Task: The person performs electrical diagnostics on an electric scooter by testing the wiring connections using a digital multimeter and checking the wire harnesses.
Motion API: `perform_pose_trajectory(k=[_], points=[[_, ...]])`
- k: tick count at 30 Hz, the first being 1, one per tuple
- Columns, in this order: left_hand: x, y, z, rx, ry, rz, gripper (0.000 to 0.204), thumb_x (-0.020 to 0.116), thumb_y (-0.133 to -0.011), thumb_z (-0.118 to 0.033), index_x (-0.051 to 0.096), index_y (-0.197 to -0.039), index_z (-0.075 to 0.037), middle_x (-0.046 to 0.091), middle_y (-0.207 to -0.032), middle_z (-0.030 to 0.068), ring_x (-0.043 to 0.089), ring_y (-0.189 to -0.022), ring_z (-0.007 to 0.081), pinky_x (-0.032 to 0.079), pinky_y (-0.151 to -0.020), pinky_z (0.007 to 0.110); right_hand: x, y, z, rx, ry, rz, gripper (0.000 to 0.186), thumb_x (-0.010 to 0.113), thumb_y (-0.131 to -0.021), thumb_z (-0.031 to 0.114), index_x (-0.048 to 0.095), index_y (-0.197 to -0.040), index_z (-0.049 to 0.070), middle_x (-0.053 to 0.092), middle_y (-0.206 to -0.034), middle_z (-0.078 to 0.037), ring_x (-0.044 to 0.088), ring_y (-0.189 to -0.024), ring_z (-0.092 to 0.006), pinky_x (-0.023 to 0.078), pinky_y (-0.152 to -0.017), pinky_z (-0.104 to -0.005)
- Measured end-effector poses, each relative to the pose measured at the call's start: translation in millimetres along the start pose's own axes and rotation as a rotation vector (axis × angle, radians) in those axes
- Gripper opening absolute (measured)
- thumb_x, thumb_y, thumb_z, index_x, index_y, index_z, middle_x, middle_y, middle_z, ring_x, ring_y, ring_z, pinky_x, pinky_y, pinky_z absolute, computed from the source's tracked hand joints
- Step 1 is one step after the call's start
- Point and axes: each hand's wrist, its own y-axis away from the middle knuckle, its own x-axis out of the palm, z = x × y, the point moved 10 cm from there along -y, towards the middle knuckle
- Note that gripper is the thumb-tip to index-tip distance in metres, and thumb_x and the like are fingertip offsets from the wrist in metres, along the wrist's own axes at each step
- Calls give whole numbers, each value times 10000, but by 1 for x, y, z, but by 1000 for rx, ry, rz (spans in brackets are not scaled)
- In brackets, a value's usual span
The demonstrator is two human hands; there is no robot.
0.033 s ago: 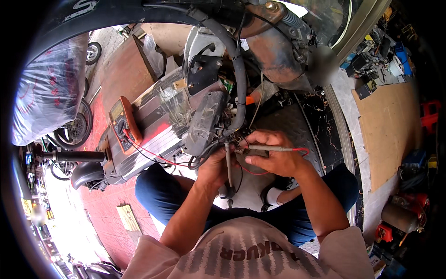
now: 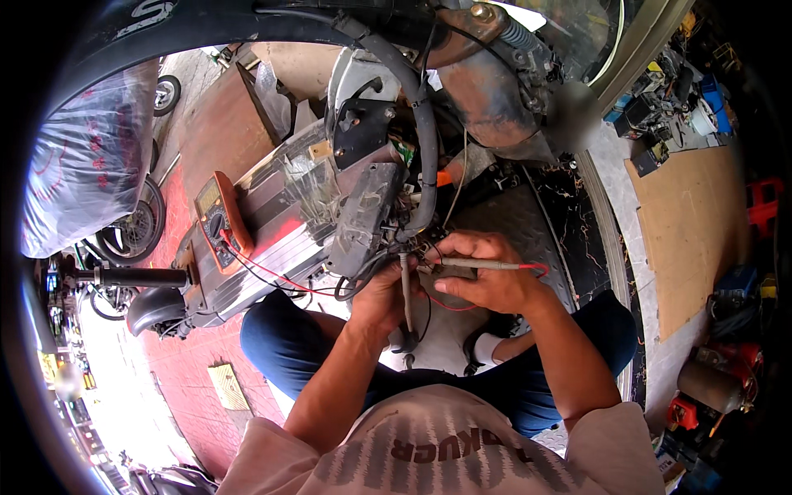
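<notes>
My left hand (image 2: 379, 297) is closed around the wiring and an upright grey test probe (image 2: 407, 293) below the dark hose (image 2: 422, 157). My right hand (image 2: 487, 280) grips a second grey probe (image 2: 487, 263) with a red lead, held sideways toward the wire bundle (image 2: 408, 243); its tip is hidden among wires and fingers. An orange multimeter (image 2: 235, 231) with red and black leads lies on the ribbed metal deck (image 2: 272, 239) of the scooter to the left, beside a dark plastic housing (image 2: 363, 214).
A rusty wheel housing (image 2: 478, 99) hangs above. Bagged goods (image 2: 82, 165) and bikes (image 2: 140, 214) stand left. At right are a cardboard sheet (image 2: 685, 231), clutter of tools (image 2: 660, 107) and a red machine with tank (image 2: 709, 379). My legs (image 2: 280, 338) are bent around the work.
</notes>
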Motion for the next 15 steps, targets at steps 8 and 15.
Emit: perform_pose_trajectory(k=[8,15], points=[[5,-1,9,-62,21,68,150,767,-863,-158,684,-959,-79,660,-802,34,627,-640,161,553,-602,332,-1,3,-11,80,-33,-13,171,757,-857,83,695,-990,-4,701,-905,-108,686,-822,-195,536,-735,-317],[-23,-5,24,-82,35,2,201,759,-867,-168,699,-1038,-81,719,-930,45,676,-825,198,563,-728,363,-1,-2,3,55,86,-64,159,735,-881,139,697,-947,-1,693,-854,-123,670,-764,-205,512,-692,-330]])
